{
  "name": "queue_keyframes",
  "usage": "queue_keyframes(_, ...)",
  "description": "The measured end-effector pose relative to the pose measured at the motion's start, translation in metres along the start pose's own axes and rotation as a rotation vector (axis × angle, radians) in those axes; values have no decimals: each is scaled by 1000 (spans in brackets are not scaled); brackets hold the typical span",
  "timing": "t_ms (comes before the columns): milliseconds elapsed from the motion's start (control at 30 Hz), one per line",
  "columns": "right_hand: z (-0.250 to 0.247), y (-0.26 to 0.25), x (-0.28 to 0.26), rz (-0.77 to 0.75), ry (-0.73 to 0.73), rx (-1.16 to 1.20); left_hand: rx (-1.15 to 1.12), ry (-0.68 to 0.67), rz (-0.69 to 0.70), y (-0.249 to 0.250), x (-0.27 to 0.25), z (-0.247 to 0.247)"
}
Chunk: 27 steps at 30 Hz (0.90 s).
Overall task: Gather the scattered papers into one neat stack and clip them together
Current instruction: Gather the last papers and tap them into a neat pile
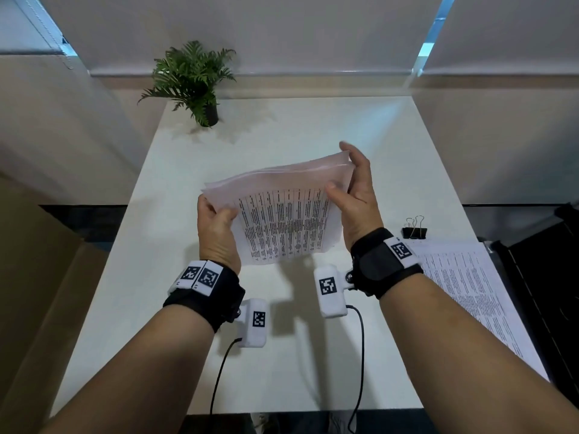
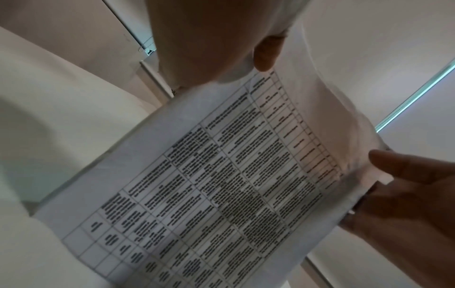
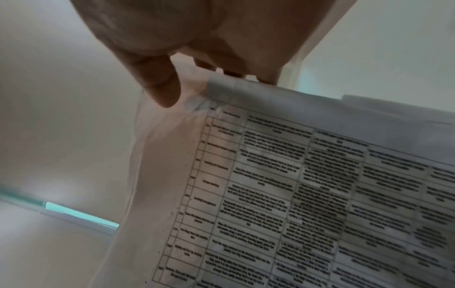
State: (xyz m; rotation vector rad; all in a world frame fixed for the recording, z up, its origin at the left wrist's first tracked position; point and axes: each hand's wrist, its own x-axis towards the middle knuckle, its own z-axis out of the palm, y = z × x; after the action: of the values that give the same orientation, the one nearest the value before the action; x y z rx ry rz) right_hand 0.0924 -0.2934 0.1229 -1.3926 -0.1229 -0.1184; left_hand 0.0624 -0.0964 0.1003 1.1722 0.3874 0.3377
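A bundle of printed papers [image 1: 282, 214] with table text stands upright above the white table [image 1: 282, 355], held between both hands. My left hand [image 1: 216, 220] grips its left edge, thumb on the front sheet. My right hand [image 1: 351, 189] grips the right edge, thumb in front and fingers behind. The wrist views show the same papers [image 2: 221, 185] [image 3: 307, 185] close up, with my left thumb [image 2: 265, 50] and right thumb [image 3: 160, 81] on them. A black binder clip [image 1: 414, 230] lies on the table to the right. More printed sheets [image 1: 470, 292] lie flat at the table's right edge.
A small potted fern [image 1: 194, 79] stands at the table's far left corner. A cardboard box [image 1: 47, 292] sits left of the table and a dark object [image 1: 548, 261] to its right. Cables [image 1: 219, 386] hang from the wrist cameras.
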Motion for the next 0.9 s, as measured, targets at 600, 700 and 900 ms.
queue_keyframes(600, 7, -3, 11, -86, 80, -96, -40, -28, 15, -3, 6, 3)
queue_keyframes(700, 5, 4, 9, -12, 52, -29, 86, -25, -8, -9, 8, 0)
queue_keyframes(900, -5, 55, -6, 277, 14, -568, 467, -68, -103, -38, 7, -14)
